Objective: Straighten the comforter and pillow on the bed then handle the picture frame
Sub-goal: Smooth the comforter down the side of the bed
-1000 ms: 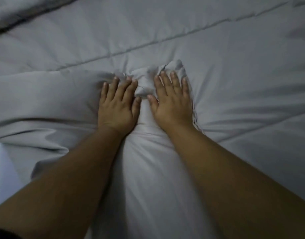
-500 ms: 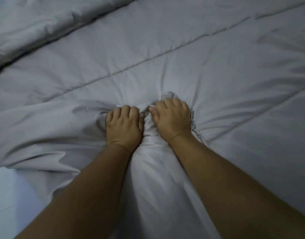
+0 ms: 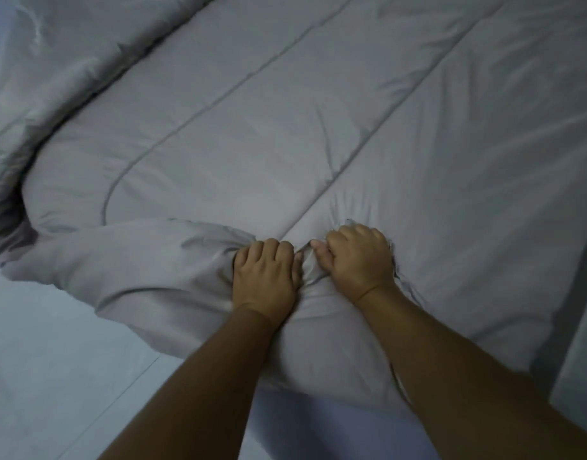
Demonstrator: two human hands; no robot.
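A grey quilted comforter point(image 3: 285, 134) covers the bed, with long stitched seams running away from me. Its near edge is folded over and bunched into a thick roll. My left hand point(image 3: 265, 277) is clenched on a fold of that bunched edge. Right beside it, my right hand point(image 3: 358, 260) grips another fold of the same fabric, knuckles up. The two hands almost touch. No pillow or picture frame shows in this view.
A pale tiled floor point(image 3: 53, 360) lies at the lower left, below the comforter's hanging edge. A crumpled ridge of comforter point(image 3: 53, 78) rises along the far left. A strip of lighter sheet or mattress point(image 3: 581, 360) shows at the lower right.
Both hands went from flat with fingers spread to fists closed on the fabric. They have drawn the bunched edge toward me, and the view has pulled back to show floor.
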